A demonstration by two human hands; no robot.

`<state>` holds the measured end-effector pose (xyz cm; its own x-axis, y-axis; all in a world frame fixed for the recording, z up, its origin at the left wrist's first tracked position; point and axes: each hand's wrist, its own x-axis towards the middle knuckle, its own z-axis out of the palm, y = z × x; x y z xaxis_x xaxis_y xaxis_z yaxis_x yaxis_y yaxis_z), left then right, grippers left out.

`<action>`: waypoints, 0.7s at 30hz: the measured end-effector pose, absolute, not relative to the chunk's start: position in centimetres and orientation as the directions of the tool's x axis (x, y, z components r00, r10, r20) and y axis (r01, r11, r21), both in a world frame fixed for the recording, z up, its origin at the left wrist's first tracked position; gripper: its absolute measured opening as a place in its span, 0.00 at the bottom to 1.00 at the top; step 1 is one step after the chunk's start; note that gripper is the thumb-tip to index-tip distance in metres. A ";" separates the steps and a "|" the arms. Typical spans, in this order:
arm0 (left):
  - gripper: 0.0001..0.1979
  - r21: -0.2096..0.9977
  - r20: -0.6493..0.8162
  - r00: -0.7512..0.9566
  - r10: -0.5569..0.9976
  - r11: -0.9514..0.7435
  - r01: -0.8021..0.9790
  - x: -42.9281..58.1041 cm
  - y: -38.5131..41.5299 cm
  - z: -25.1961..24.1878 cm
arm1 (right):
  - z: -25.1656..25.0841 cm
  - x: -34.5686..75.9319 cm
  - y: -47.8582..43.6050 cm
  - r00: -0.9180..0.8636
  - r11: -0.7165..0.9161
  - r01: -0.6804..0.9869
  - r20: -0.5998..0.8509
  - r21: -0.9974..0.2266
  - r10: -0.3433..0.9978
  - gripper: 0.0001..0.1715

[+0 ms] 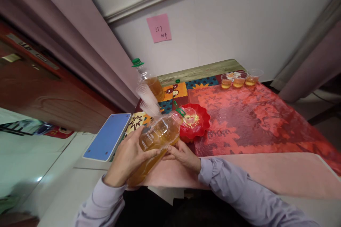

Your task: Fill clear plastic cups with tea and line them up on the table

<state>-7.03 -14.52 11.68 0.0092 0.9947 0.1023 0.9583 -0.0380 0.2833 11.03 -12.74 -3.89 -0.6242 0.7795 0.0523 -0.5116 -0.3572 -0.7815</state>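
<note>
Between my hands is a large clear plastic bottle (pixel 160 135) of amber liquid, tilted with its neck to the upper right. My left hand (pixel 127 154) wraps round its near left side. From the right, my right hand (pixel 183 154) grips its lower side. A green loop handle (pixel 179 109) hangs at the neck, and no cap shows there. The neck points at a clear plastic cup (pixel 189 116) standing in a red scalloped dish (pixel 204 124). How much the cup holds is hard to make out.
Stacked clear cups (pixel 147 97) stand left of the dish, before a second bottle (pixel 156 87) with a green top. A green cap (pixel 177 81) lies behind. At the far right edge are three cups (pixel 239 83) of amber liquid. A blue stool (pixel 108 136) stands left.
</note>
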 end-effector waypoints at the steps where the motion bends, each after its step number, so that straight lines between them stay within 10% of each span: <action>1: 0.43 0.280 0.100 0.007 0.995 -0.035 0.959 -7.0 -14.5 11.8 | -3.9 11.0 -12.7 -0.622 -0.357 -0.514 0.052 -0.780 0.781 0.36; 21: 0.45 0.243 0.074 0.001 0.997 -0.019 0.970 -6.5 -14.0 12.2 | -4.1 11.0 -12.7 -0.622 -0.380 -0.522 0.036 -0.764 0.782 0.36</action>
